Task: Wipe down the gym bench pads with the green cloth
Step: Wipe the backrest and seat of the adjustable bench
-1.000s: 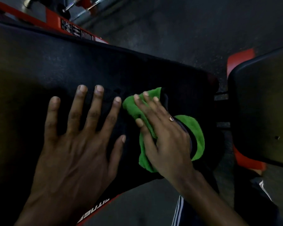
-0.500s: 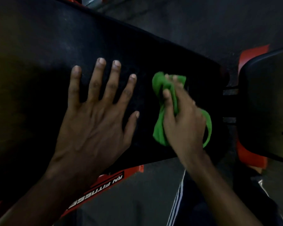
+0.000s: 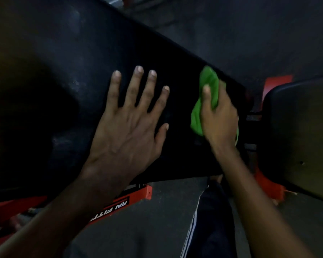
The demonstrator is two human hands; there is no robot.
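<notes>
The left hand [image 3: 127, 127] is lying flat on the long black bench pad [image 3: 63, 71], fingers straight and spread wide, holding nothing. Just to its right, the right hand [image 3: 219, 121] is gripping the bunched green cloth [image 3: 210, 81], its thumb curling over the fabric and pressing it against the pad near the far edge at the pad's right end. A second black pad [image 3: 296, 127] is sitting apart on the right. A red frame [image 3: 138, 195] with white lettering is showing beneath the near edge, beside a dark trouser leg [image 3: 211, 220] with white stripes.
</notes>
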